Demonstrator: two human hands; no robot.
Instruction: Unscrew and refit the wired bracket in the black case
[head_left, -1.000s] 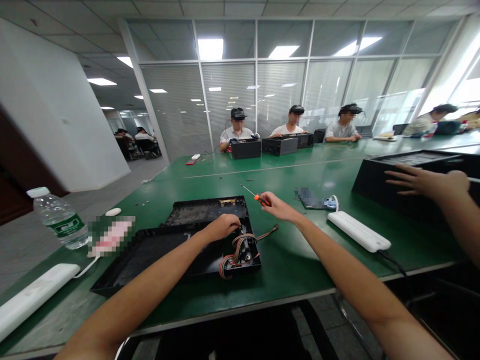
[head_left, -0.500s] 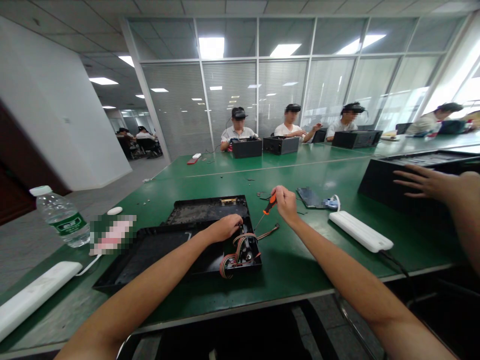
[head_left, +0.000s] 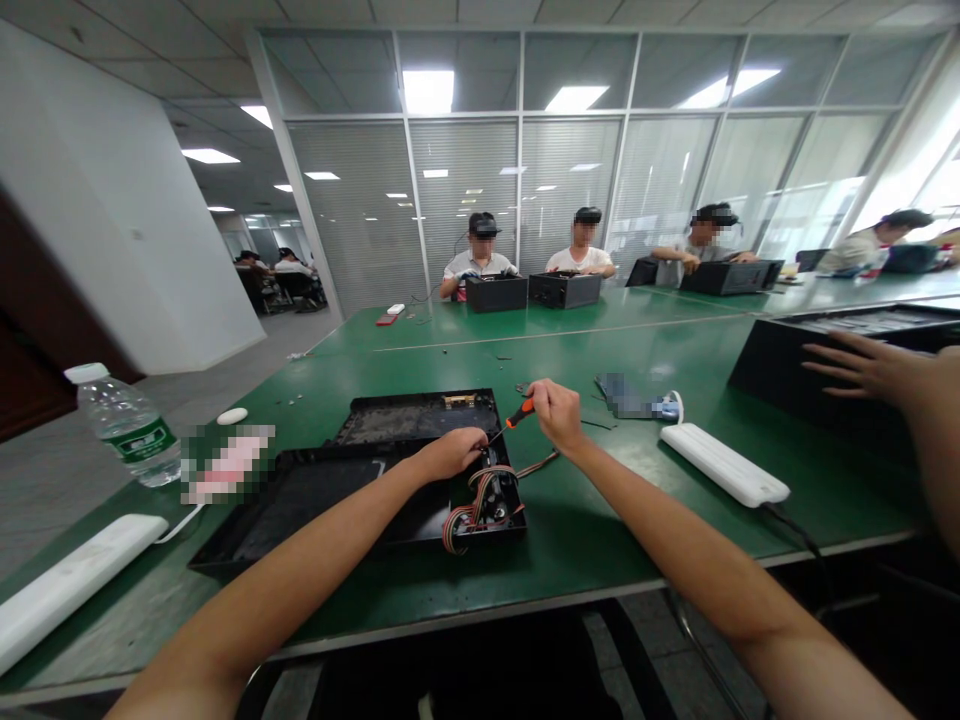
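My right hand (head_left: 556, 412) is closed round the handle of an orange and black screwdriver (head_left: 520, 412). The shaft slants down to the left, its tip close to the fingers of my left hand (head_left: 452, 454). That hand is closed at the inner right part of an open black casing (head_left: 322, 500); whatever its fingertips grip is hidden. Striped ribbon cables (head_left: 471, 515) curl over the casing's right end, and one strand runs out to the right. Behind it lies a black panel (head_left: 412, 415) with a brass-coloured strip.
White power strips (head_left: 724, 463) (head_left: 75, 585) lie at right and left on the green table (head_left: 585, 540). A water bottle (head_left: 124, 425) stands at left. At right, another person's hand (head_left: 862, 365) touches a black case (head_left: 780, 365). Several people work across the table.
My right hand has moved slightly left and tilted the screwdriver flatter, bringing its tip from the casing's right edge to beside my left fingers. My left hand stays at the casing.
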